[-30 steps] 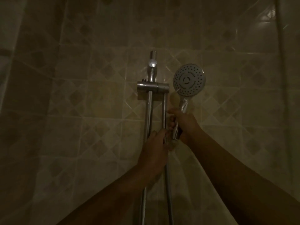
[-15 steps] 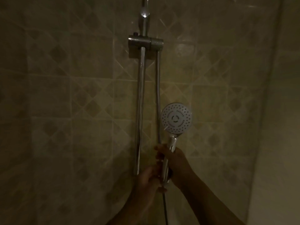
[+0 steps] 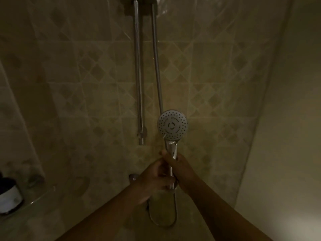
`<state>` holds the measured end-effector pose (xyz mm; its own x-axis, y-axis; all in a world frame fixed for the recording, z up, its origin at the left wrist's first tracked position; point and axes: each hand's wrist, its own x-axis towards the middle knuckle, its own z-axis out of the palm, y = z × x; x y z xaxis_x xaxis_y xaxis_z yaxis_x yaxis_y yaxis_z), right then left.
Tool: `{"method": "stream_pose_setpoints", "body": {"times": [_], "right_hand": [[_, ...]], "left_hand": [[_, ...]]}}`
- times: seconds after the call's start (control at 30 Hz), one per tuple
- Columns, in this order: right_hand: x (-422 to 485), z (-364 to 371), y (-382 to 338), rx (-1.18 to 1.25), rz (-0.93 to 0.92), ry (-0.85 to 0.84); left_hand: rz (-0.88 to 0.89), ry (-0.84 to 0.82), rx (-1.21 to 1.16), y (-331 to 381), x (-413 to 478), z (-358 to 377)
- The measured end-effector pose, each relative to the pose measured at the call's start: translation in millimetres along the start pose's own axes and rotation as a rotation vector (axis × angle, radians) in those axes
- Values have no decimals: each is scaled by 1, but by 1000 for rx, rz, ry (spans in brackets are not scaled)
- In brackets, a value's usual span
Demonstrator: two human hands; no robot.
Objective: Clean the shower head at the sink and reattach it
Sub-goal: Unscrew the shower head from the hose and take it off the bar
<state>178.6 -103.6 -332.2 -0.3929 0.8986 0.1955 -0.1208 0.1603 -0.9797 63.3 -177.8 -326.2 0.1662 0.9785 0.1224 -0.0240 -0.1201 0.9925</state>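
Head view.

1. Shower head (image 3: 172, 125): round chrome shower head with a flat, pale grey spray face dotted with rings of small dark nozzle holes around a central circular mark. The face is turned toward the camera. It is held upright in front of the tiled wall, lower than and to the right of the rail's bottom end. Its slim, polished, tapering handle runs straight down into both hands.
2. Right hand (image 3: 183, 171): fingers and thumb wrapped round the handle from the right side.
3. Left hand (image 3: 152, 180): fingers curled round the lower end of the handle, touching the right hand.
4. Hose (image 3: 157, 66): thin ribbed metal tube that drops from the top edge, passes behind the spray face, and shows again as a loop below the hands.
5. Slide rail (image 3: 138, 75): straight, smooth chrome bar, vertical, just left of the hose, ending in a small wall bracket.
6. Tiled wall (image 3: 217, 84): glossy beige square tiles, with bands of darker diamond pattern and pale grout lines.
7. Plain side wall (image 3: 286, 119): smooth, matt, cream.
8. Container (image 3: 8, 195): squat, cylindrical, black above and white below, at the lower left edge on a ledge. The dim light hides its detail.
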Motion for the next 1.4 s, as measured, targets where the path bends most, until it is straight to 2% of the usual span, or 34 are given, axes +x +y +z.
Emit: {"method": "stream_pose_setpoints", "body": {"times": [0.17,0.6,0.8,0.93,1.4], "right_hand": [[-27,-2,3,153,27,-28],[-70,23,63,44,150,73],[-77,40,84,0,228,40],[-80,40,87,-4,279,23],[-94,18,78,11,271,23]], "left_hand": [[-37,57,-72,-18,-28,12],[-181,25,-115,-82,-74,-13],[-284,51,-95,-102,-94,-32],[-306,22,-129,-107,-98,-35],[-323,-15,-179,-123,-90,-17]]}}
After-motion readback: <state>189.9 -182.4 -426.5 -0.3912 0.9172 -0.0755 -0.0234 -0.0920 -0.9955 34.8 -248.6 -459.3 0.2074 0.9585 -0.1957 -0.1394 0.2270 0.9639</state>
